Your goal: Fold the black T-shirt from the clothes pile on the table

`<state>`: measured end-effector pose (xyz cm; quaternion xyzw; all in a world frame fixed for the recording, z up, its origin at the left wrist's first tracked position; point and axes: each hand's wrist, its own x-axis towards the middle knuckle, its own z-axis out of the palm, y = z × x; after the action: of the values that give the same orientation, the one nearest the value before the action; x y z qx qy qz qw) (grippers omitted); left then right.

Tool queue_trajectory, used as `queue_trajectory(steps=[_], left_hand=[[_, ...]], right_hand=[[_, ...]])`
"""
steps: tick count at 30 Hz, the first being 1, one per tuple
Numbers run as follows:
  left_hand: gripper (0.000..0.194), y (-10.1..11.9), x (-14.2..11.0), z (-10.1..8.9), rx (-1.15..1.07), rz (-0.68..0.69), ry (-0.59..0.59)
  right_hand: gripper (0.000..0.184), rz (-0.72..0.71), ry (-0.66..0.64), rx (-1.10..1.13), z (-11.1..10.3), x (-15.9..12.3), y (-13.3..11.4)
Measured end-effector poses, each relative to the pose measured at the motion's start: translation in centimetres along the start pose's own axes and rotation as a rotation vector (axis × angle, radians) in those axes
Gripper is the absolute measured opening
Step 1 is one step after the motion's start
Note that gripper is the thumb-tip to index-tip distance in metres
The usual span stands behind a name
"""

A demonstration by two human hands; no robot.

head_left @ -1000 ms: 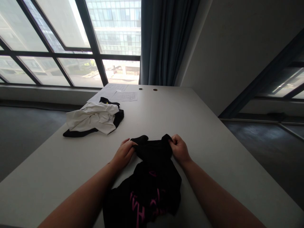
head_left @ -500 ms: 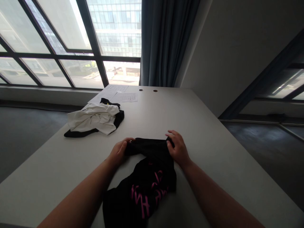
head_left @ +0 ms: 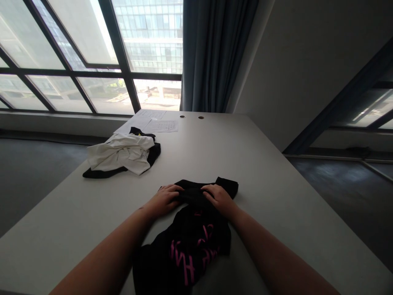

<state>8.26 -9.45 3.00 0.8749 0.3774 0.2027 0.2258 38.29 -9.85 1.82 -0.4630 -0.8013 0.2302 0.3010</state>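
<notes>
A black garment (head_left: 190, 241) with pink lettering lies crumpled on the white table (head_left: 270, 192) right in front of me. My left hand (head_left: 164, 199) rests on the garment's far left edge, fingers curled over the cloth. My right hand (head_left: 218, 199) lies palm down on the far part of the garment, fingers stretched flat toward the left hand. A corner of black cloth pokes out beyond the right hand.
A pile of white cloth over black cloth (head_left: 123, 155) sits at the left of the table. Sheets of paper (head_left: 155, 121) lie at the far end near two round holes. Windows and a grey curtain (head_left: 215, 53) stand behind the table.
Both hands lowered the garment's top edge onto the table and came closer together. The right hand let go of its pinch and now lies flat on the cloth.
</notes>
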Motion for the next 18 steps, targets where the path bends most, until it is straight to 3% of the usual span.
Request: queue_trajectory(steps=[5, 8, 11, 18], left_hand=[[0.024, 0.1, 0.0, -0.6, -0.075, -0.007, 0.011], [0.030, 0.2, -0.1, -0.9, -0.150, -0.045, 0.059], [0.031, 0.3, -0.3, -1.2, -0.230, -0.119, 0.107], [0.025, -1.8, -0.9, -2.8, -0.415, -0.292, 0.432]], right_hand=[[0.039, 0.127, 0.061, -0.092, -0.7, 0.1, 1.0], [0.033, 0.233, 0.152, -0.182, -1.2, 0.1, 1.9], [0.023, 0.283, 0.157, -0.301, -1.5, -0.1, 2.8], [0.015, 0.276, 0.046, -0.355, -2.0, -0.3, 3.5]])
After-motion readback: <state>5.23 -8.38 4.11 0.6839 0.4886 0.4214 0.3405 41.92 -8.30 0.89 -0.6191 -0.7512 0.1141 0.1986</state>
